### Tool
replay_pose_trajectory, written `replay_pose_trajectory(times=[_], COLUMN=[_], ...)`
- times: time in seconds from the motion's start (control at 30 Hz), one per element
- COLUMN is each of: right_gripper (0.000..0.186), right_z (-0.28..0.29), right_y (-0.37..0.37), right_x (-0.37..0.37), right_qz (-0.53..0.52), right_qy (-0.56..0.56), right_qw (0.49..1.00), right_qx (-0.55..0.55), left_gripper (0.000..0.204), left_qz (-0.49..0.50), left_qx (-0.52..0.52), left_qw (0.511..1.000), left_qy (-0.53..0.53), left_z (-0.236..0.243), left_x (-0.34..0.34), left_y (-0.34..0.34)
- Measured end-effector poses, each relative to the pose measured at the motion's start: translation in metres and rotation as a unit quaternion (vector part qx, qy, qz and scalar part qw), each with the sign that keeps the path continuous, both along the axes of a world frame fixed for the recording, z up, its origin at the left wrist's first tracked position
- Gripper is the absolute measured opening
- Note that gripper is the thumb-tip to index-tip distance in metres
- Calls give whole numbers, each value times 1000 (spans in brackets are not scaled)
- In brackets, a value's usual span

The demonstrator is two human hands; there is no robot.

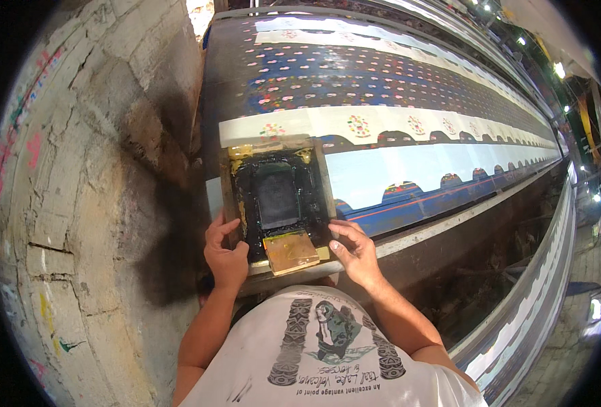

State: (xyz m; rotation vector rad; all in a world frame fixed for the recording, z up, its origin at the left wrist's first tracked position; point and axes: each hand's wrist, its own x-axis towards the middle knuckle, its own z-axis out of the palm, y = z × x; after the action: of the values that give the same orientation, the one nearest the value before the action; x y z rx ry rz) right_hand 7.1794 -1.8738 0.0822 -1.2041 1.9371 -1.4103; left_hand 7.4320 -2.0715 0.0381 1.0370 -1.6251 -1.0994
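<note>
A wooden screen printing frame (327, 183) lies at the near left end of the long table, over the pale blue fabric pieces. Black ink coats the inside of its border around a dark rectangular mesh window (277, 195). A squeegee with a flat wooden handle (291, 254) leans on the frame's near end, touched by neither hand. My left hand (227, 252) grips the frame's left side near its lower corner, fingers curled. On the opposite side, my right hand (356, 252) holds the right edge between thumb and fingers.
Cream fabric pieces (327, 123) with colourful round prints run along the table beyond the frame. Pale blue scalloped pieces (368, 169) line its near side. A rough block wall (97, 176) stands close on my left. Another long table (517, 339) lies to the right.
</note>
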Motion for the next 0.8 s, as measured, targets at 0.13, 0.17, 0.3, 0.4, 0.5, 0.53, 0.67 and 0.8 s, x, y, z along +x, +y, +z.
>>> replay_pose_trajectory(times=[0.13, 0.17, 0.3, 0.4, 0.5, 0.53, 0.67, 0.8], right_gripper=[39, 39, 40, 42, 42, 41, 36, 44], right_z=[-11, -14, -16, -19, -17, -13, 7, 19], right_y=[26, 33, 64, 85, 96, 99, 92, 73], right_x=[-46, -62, -124, -164, -189, -195, -201, -189], right_qz=[-12, -15, -18, -9, 9, 20, 95, 229], right_qy=[-2, 9, 35, 12, 44, 89, 260, 327], right_qw=[1000, 999, 998, 999, 999, 996, 960, 916], right_qx=[-27, -34, -45, -52, -25, -8, -31, -29], left_gripper=[42, 43, 40, 37, 36, 37, 43, 42], left_qz=[-9, -10, -2, -13, -8, -6, 7, 24], left_qx=[-44, -47, -62, -27, -1, 5, 52, 80], left_qw=[999, 999, 998, 999, 999, 999, 995, 993], left_qy=[13, 9, -2, 39, 46, 45, 82, 79], left_z=[1, -2, -11, -16, -16, -16, -23, -29], left_x=[-59, -76, -143, -182, -204, -207, -213, -216], left_y=[26, 33, 65, 84, 94, 99, 100, 105])
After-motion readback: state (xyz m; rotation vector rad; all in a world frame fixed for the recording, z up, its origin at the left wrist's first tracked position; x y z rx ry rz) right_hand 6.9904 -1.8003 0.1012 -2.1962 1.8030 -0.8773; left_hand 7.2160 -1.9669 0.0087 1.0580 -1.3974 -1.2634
